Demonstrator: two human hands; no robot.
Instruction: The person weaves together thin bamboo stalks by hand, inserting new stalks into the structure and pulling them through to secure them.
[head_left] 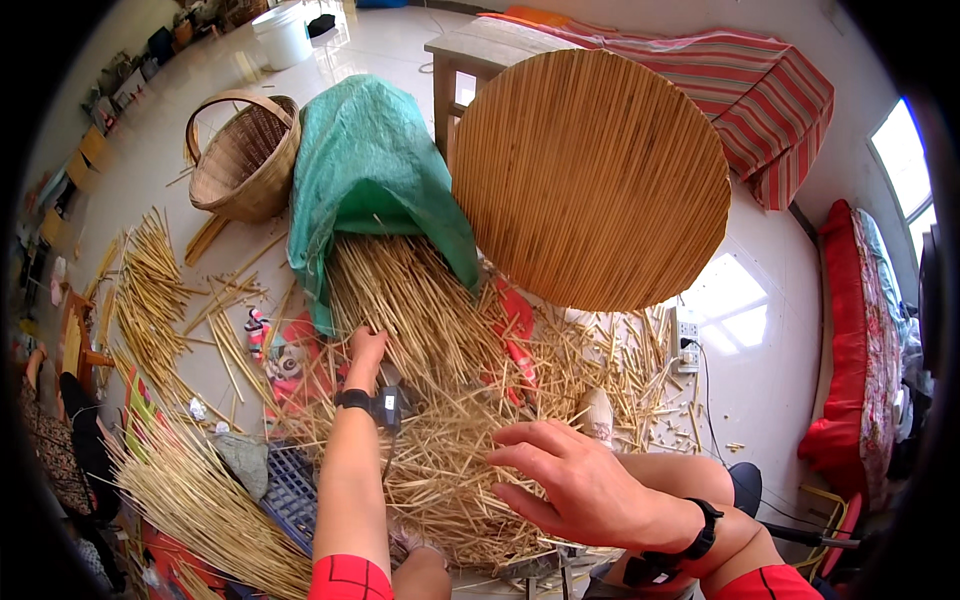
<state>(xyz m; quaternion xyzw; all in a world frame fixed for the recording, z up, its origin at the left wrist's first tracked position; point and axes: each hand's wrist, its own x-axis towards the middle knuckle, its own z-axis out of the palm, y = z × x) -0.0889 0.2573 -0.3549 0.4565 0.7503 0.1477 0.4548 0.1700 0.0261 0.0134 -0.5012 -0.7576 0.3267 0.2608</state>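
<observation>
Left hand (368,347) at the long straws (420,300), right hand (575,480) free.
The straws poke out of the green sack (365,130), just beyond the left hand; the sack likely keeps them bunched. Its fingertips are hidden, so I can't tell if they pinch any. The right hand hangs over loose bits (445,495), fingers apart, holding nothing.

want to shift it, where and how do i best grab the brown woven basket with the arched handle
Probably by the top of its arched handle, from above, with the nearer left hand: the handle stands free over the open mouth of the basket, while the green plastic sack crowds its right side.
</observation>
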